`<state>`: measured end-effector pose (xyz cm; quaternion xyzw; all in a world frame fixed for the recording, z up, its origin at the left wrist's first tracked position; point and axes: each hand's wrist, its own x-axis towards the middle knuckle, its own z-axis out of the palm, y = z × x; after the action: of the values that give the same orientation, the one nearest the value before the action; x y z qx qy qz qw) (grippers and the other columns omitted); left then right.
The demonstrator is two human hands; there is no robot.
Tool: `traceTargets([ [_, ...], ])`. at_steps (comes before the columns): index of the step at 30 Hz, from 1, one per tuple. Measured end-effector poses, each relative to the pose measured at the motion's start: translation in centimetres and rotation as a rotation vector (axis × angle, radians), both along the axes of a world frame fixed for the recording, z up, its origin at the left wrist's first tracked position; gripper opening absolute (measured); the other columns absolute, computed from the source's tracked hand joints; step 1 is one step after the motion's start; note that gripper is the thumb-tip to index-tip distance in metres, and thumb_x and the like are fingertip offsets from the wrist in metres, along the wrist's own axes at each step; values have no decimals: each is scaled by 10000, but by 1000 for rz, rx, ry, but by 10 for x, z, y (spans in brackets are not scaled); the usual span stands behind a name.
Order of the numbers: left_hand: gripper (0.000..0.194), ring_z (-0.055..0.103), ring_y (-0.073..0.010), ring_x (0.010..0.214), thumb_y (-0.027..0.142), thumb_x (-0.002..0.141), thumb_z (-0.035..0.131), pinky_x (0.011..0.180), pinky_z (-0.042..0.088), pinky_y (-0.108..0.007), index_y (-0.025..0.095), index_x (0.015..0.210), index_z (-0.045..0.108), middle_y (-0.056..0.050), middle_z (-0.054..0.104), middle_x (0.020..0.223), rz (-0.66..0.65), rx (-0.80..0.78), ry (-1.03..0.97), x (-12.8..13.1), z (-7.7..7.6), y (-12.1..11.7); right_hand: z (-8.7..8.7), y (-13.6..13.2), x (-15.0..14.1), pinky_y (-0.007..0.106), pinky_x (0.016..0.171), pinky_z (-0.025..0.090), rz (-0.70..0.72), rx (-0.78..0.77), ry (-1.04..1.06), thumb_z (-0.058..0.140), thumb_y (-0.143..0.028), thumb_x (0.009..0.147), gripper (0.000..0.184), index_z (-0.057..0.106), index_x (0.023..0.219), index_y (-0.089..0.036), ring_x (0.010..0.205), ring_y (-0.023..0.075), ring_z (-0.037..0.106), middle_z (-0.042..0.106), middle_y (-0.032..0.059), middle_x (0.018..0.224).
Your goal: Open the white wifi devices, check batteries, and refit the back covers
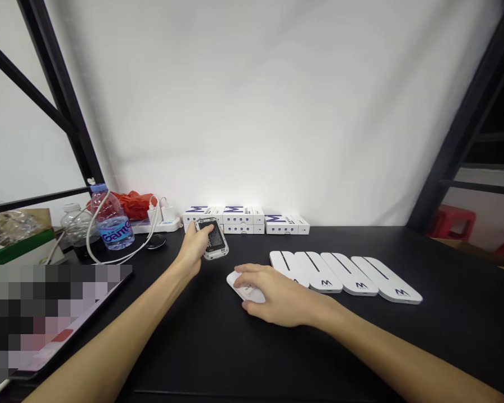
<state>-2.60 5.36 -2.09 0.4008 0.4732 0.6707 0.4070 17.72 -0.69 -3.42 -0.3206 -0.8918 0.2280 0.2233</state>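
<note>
L hand [194,246] grips white device w/ black label [214,239], held up in front of boxes [243,217] by the wall; R hand [264,294], fingers spread & curved, is over white cover [248,291] on black table [201,347], grip or just touch can't tell. Just beyond R hand, 4 white devices w/ dark stripes [344,273] lie in a row; bottle [116,224] & cables [128,256] far L.
</note>
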Motion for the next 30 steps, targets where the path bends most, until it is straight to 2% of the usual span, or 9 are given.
traceTargets([
  [2,275,684,-179,722,212,758,623,663,542,-306,217,1021,543,-29,702,814,-11,-42,-23,0,0,1,2,-2,-3,458,946,450,-10,25,45,612,-172,686,446,664,1122,-251,1201,322,519,522,79,1363],
  [5,227,678,-183,651,236,793,571,615,543,-314,217,1013,519,-17,691,736,-34,-73,-41,1,2,-1,9,-1,-6,411,866,500,-62,83,205,511,-75,678,430,694,1034,-234,983,256,641,684,57,1092],
  [7,190,674,-185,624,261,820,535,605,542,-317,203,1000,520,-26,690,713,-67,-85,-51,4,3,-3,14,3,-6,385,834,513,-130,50,385,478,-60,693,419,684,1015,-232,923,225,655,705,38,979],
  [9,194,674,-191,619,298,846,500,609,541,-326,179,995,536,-49,694,718,-126,-107,-67,9,4,-7,18,10,-3,361,782,531,-218,-77,602,503,-83,705,429,634,1085,-230,950,224,646,689,44,989],
  [12,265,679,-202,667,362,863,481,638,541,-339,155,1004,567,-77,705,786,-224,-136,-77,20,3,-14,19,22,4,326,670,546,-325,-374,888,567,-132,708,491,535,1184,-247,906,220,655,642,56,1058],
  [15,320,679,-211,767,429,849,514,683,538,-341,165,1018,577,-74,706,873,-341,-154,-80,32,0,-23,17,29,8,333,681,551,-368,-571,1028,616,-152,705,510,508,1191,-258,879,217,659,605,64,1099],
  [19,319,657,-203,884,457,823,572,744,524,-316,200,1012,577,-54,693,978,-466,-128,-103,44,-3,-33,13,30,5,356,734,548,-373,-574,1020,623,-172,730,464,516,1177,-237,915,224,644,593,72,1072],
  [24,268,645,-202,941,422,848,556,805,517,-311,208,1007,584,-51,682,1033,-467,-80,-73,48,0,-40,10,26,1,357,782,519,-412,-414,860,642,-203,730,458,522,1172,-206,910,200,608,593,40,942],
  [30,326,663,-193,914,326,805,651,781,539,-296,231,1104,563,-66,663,1121,-497,-62,0,48,5,-44,12,24,2,308,660,530,-387,-437,855,662,-242,737,458,508,1168,-223,782,164,621,568,24,941],
])
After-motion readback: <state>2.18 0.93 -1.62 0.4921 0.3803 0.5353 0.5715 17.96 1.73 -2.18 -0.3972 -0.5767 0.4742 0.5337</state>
